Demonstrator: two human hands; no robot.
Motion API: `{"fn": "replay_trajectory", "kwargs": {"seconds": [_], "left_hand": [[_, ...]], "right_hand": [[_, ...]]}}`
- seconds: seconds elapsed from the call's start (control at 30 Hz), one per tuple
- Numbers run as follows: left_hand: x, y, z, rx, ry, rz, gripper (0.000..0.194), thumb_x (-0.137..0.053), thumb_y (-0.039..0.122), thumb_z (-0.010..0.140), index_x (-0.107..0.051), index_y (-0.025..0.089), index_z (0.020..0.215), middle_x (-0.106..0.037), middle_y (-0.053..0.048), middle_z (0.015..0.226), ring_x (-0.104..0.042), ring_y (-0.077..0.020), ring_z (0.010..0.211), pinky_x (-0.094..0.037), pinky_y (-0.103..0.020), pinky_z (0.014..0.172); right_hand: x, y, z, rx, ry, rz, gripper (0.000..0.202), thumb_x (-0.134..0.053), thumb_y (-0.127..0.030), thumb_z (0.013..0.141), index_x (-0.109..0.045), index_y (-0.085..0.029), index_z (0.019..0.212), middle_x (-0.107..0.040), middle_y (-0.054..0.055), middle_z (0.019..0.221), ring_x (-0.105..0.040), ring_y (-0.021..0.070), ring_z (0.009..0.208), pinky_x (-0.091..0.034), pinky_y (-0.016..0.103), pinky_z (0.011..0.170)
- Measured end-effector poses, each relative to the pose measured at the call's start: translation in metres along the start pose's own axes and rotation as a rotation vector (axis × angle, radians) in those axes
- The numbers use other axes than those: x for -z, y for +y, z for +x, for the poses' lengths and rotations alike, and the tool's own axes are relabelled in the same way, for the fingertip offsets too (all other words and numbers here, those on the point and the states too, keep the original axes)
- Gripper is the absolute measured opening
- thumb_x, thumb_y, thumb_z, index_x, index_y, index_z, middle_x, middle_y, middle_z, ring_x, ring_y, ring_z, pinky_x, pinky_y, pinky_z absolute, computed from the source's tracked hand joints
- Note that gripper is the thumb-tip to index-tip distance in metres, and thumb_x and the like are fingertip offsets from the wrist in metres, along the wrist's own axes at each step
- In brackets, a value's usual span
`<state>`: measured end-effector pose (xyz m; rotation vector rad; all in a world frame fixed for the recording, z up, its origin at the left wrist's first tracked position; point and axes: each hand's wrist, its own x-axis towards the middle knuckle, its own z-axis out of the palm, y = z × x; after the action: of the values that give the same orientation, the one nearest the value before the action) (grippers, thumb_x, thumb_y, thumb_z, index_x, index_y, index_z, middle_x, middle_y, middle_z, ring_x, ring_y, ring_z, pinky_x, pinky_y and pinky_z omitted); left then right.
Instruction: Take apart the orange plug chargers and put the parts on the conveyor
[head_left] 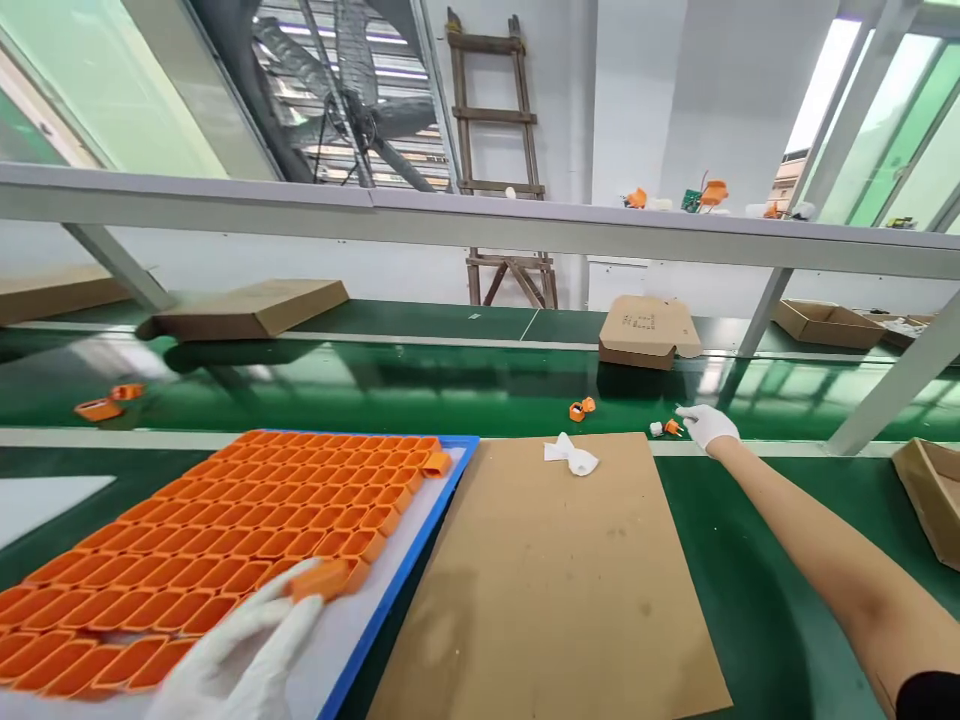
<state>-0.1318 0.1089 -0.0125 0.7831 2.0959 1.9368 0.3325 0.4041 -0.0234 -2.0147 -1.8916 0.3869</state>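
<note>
My left hand (247,640), in a white glove, pinches an orange plastic housing (321,580) at the near right edge of a packed array of open orange housings (247,520). These stand in rows on a white tray with a blue rim (409,590). My right hand (706,424), also white-gloved, is stretched far out over the green belt's near edge. Its fingers point left and look extended, with no held thing visible. Just left of the fingertips lie a small orange part with prongs (673,428) and a small white piece (656,429).
A brown cardboard sheet (555,580) lies in front, with a twisted white scrap (571,455) on it. Orange parts rest on the green belt (420,390). Cardboard boxes (649,330) stand beyond it. A metal shelf beam (480,225) crosses above; its slanted post (892,380) stands right of my hand.
</note>
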Motion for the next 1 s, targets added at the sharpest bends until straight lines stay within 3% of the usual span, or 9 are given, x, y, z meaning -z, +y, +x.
{"fn": "replay_trajectory", "kwargs": {"seconds": [0.1, 0.17, 0.27, 0.4, 0.5, 0.6, 0.77, 0.87, 1.0], "left_hand": [[-0.038, 0.036, -0.034, 0.441, -0.449, -0.583, 0.025, -0.081, 0.034, 0.054, -0.062, 0.023, 0.066, -0.075, 0.002, 0.084, -0.068, -0.0288, 0.093, -0.056, -0.046, 0.082], [-0.064, 0.053, -0.053, 0.619, -0.646, -0.717, 0.023, -0.076, 0.03, 0.063, -0.065, 0.022, 0.081, -0.073, 0.0, 0.094, -0.067, -0.0242, 0.092, -0.057, -0.036, 0.075], [-0.1, 0.064, -0.071, 0.847, -0.929, -0.812, 0.015, -0.069, 0.024, 0.073, -0.058, 0.02, 0.084, -0.068, -0.001, 0.09, -0.066, -0.018, 0.084, -0.052, -0.025, 0.064], [-0.14, 0.061, -0.087, 0.918, -1.079, -0.786, 0.016, -0.064, 0.02, 0.072, -0.054, 0.02, 0.085, -0.064, -0.003, 0.092, -0.064, -0.0176, 0.085, -0.052, -0.027, 0.067], [-0.165, 0.053, -0.103, 0.981, -1.21, -0.764, 0.02, -0.064, 0.021, 0.065, -0.052, 0.019, 0.08, -0.061, -0.005, 0.089, -0.063, -0.02, 0.086, -0.053, -0.032, 0.07], [-0.182, 0.042, -0.119, 1.031, -1.284, -0.681, 0.026, -0.069, 0.035, 0.073, -0.048, 0.019, 0.074, -0.057, -0.003, 0.082, -0.061, -0.015, 0.076, -0.051, -0.026, 0.062], [-0.182, 0.027, -0.134, 0.972, -1.37, -0.536, 0.038, -0.076, 0.047, 0.076, -0.054, 0.016, 0.079, -0.056, 0.001, 0.075, -0.042, -0.0024, 0.049, -0.022, -0.014, 0.041], [-0.177, 0.026, -0.134, 0.922, -1.408, -0.522, 0.042, -0.079, 0.049, 0.072, -0.057, 0.015, 0.081, -0.057, 0.0, 0.077, -0.04, -0.0014, 0.049, -0.016, -0.016, 0.041], [-0.176, 0.027, -0.13, 0.815, -1.398, -0.543, 0.045, -0.086, 0.042, 0.065, -0.063, 0.014, 0.092, -0.048, 0.006, 0.066, -0.036, -0.0015, 0.047, -0.017, -0.018, 0.044]], "right_hand": [[-0.023, -0.009, -0.003, 0.029, -0.058, 0.068, 0.037, -0.06, -0.038, 0.094, -0.058, -0.021, 0.127, -0.056, 0.01, 0.136, -0.057, 0.0252, 0.118, -0.047, 0.05, 0.101], [-0.033, -0.019, -0.003, 0.004, -0.085, 0.133, 0.034, -0.061, -0.037, 0.094, -0.06, -0.021, 0.124, -0.058, 0.009, 0.131, -0.059, 0.0242, 0.114, -0.05, 0.048, 0.097], [-0.035, -0.034, -0.004, -0.056, -0.099, 0.264, 0.026, -0.061, -0.037, 0.094, -0.064, -0.019, 0.112, -0.064, 0.007, 0.118, -0.063, 0.0209, 0.103, -0.054, 0.042, 0.09], [-0.021, -0.049, -0.031, -0.066, -0.053, 0.493, 0.027, -0.062, -0.039, 0.093, -0.066, -0.015, 0.105, -0.068, 0.006, 0.109, -0.065, 0.0204, 0.097, -0.055, 0.042, 0.087], [-0.014, -0.058, -0.077, -0.008, -0.025, 0.664, 0.025, -0.065, -0.036, 0.09, -0.068, -0.014, 0.103, -0.072, 0.006, 0.105, -0.067, 0.0198, 0.097, -0.054, 0.041, 0.088], [-0.017, -0.067, -0.135, 0.047, -0.015, 0.782, 0.023, -0.066, -0.035, 0.083, -0.074, -0.018, 0.095, -0.076, 0.004, 0.098, -0.069, 0.0217, 0.095, -0.055, 0.035, 0.085], [-0.03, -0.074, -0.204, 0.098, 0.069, 0.826, 0.024, -0.072, -0.036, 0.071, -0.076, -0.023, 0.091, -0.075, 0.006, 0.101, -0.068, 0.0242, 0.094, -0.054, 0.039, 0.088], [-0.035, -0.074, -0.217, 0.19, 0.124, 0.857, 0.019, -0.072, -0.033, 0.072, -0.077, -0.027, 0.09, -0.073, 0.005, 0.104, -0.067, 0.0233, 0.098, -0.054, 0.039, 0.091], [-0.034, -0.074, -0.219, 0.293, 0.135, 0.842, 0.017, -0.074, -0.029, 0.075, -0.077, -0.03, 0.091, -0.074, 0.004, 0.102, -0.069, 0.023, 0.092, -0.058, 0.037, 0.079]]}}
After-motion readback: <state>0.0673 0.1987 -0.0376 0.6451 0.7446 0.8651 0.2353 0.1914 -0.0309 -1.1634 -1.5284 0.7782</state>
